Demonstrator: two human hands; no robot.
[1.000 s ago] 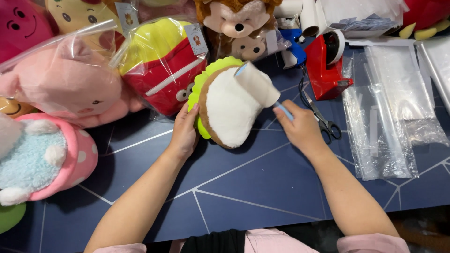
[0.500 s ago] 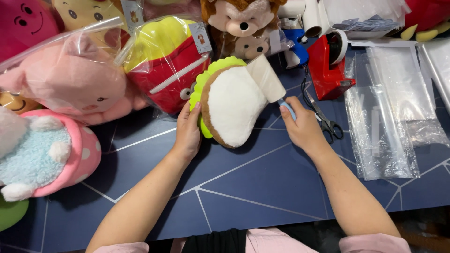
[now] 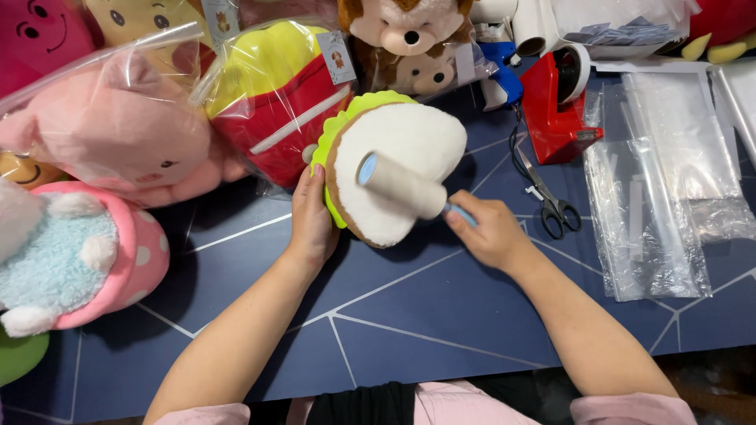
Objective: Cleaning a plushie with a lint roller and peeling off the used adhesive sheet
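Head view: the lint roller (image 3: 402,186) now lies flat across the white face of the plush toy (image 3: 394,169), its round end pointing up-left; half a second ago it stood up at the toy's upper right edge, and a second ago likewise. The right hand (image 3: 492,232) has moved left, closer to the toy, fingers closed around the roller's light blue handle. The left hand (image 3: 311,216) remains at the toy's left edge, fingers curled round the green rim, gripping it.

The plush toy rests tilted on the dark blue table (image 3: 378,315), between the two hands, just in front of a bagged red-and-yellow plush (image 3: 272,94). Its face is white fleece, bordered by a brown band and a scalloped lime-green frill. The roller is a pale cylinder with a blue core.

Scissors (image 3: 547,197) lie to the right, near a red tape dispenser (image 3: 555,110) and clear plastic bags (image 3: 661,181). A pink plush in a bag (image 3: 118,130) lies at left.
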